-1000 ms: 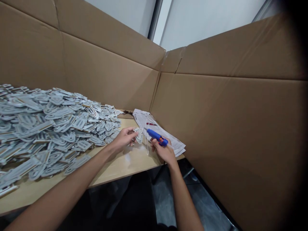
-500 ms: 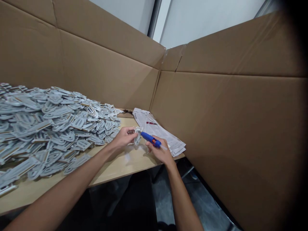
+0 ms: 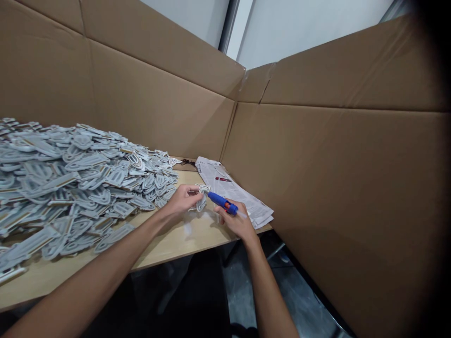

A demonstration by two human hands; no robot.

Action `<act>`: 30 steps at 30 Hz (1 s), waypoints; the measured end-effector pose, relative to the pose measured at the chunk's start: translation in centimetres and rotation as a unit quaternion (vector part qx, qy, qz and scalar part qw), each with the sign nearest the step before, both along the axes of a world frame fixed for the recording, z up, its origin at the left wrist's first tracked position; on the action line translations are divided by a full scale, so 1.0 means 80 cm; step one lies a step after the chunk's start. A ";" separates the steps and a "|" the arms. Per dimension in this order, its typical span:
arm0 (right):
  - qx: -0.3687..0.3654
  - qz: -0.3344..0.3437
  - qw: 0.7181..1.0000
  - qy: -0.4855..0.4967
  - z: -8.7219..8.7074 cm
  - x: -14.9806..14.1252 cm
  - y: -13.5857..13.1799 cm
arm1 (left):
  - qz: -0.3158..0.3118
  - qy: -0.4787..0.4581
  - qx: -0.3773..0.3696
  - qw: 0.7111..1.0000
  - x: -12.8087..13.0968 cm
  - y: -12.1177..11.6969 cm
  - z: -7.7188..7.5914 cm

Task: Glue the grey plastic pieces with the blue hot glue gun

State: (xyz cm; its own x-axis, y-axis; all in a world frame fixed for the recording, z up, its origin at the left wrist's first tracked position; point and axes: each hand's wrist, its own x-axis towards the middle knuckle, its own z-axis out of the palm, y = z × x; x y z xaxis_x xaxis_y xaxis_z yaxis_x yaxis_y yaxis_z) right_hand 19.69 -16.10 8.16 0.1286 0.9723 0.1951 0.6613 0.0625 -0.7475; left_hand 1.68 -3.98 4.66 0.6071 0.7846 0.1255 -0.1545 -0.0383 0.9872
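Between the thumb and fingers of my left hand [image 3: 183,198] is a small white shield-shaped piece [image 3: 202,201], held up over the table. My right hand [image 3: 238,219] is closed around a blue glue gun [image 3: 222,203] with an orange-red part and a clear stick jutting from its back end. The gun's tip points left and meets or nearly meets the upper right edge of the piece; whether they touch I cannot tell. A large heap of similar white shield-shaped pieces [image 3: 84,183] covers the left of the table, beside my left forearm.
Newspaper sheets [image 3: 239,197] lie on the right of the wooden table [image 3: 169,244], with a small red tool [image 3: 223,179] on them. A dark tangled cord [image 3: 188,162] sits at the back. Tall cardboard walls [image 3: 317,164] enclose the back and right side.
Both hands keep nearly the same pose, with the glue gun held at the piece. The whole view has shifted very slightly.
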 end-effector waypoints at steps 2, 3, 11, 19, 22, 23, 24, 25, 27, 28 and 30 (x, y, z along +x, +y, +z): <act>-0.003 -0.002 1.000 -0.003 -0.002 0.002 0.000 | -0.002 0.001 0.001 1.000 -0.002 -0.003 0.005; -0.003 -0.003 1.000 -0.005 -0.002 0.003 0.000 | -0.002 0.001 0.000 1.000 -0.002 -0.005 0.006; -0.001 0.016 0.998 -0.061 0.004 0.002 0.000 | -0.001 0.015 -0.015 1.000 0.001 0.000 0.002; 0.018 0.058 0.986 -0.157 0.012 -0.002 -0.001 | -0.027 0.023 -0.027 0.999 -0.001 -0.002 0.006; 0.019 0.050 0.979 -0.197 0.012 -0.003 -0.002 | -0.033 0.034 -0.009 0.999 -0.004 -0.001 0.007; 0.015 0.046 0.977 -0.208 0.013 -0.004 -0.003 | -0.033 0.041 0.003 0.999 -0.005 0.000 0.006; 0.011 0.043 0.975 -0.218 0.014 -0.006 -0.003 | -0.031 0.049 0.015 0.998 -0.006 0.001 0.006; 0.006 0.041 0.973 -0.226 0.015 -0.007 -0.004 | -0.032 0.057 0.025 0.998 -0.006 0.002 0.006; -0.002 0.037 0.971 -0.237 0.016 -0.013 -0.006 | -0.036 0.070 0.036 0.996 -0.007 0.004 0.008; -0.003 0.038 0.970 -0.241 0.015 -0.016 -0.007 | -0.038 0.072 0.036 0.996 -0.008 0.005 0.010; 0.007 0.037 0.965 -0.259 0.011 -0.023 -0.007 | -0.044 0.070 0.025 0.996 -0.008 0.006 0.014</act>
State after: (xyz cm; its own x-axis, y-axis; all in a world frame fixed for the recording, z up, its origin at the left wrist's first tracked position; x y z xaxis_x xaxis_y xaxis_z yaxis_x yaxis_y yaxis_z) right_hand 17.85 -16.64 9.02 -0.0588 0.9721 0.2269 0.9392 0.1309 -0.3173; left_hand 1.01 -3.51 5.81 0.6882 0.7219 0.0728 -0.0209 -0.0806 0.9965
